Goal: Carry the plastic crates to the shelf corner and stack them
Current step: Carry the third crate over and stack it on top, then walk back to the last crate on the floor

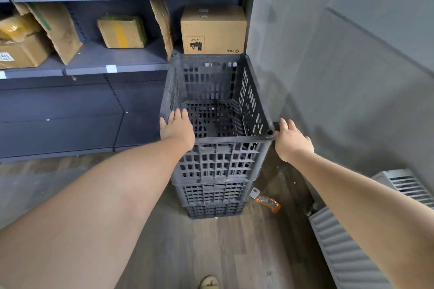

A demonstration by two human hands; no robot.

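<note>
Stood three high in the shelf corner at twelve o'clock: stacked crates (212, 164). Left hand (177, 125) spread flat on top crate (216, 105) rim, right hand (292, 142) spread, touching its corner. Risked toppling if nudged sideways.

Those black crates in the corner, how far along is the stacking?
Mostly done, it seems: three crates stand nested in a stack beside the shelf and wall. In hand: the left hand and right hand, fingers open, rest at the top crate rim, with no closed grip. No other crates are in view.
</note>
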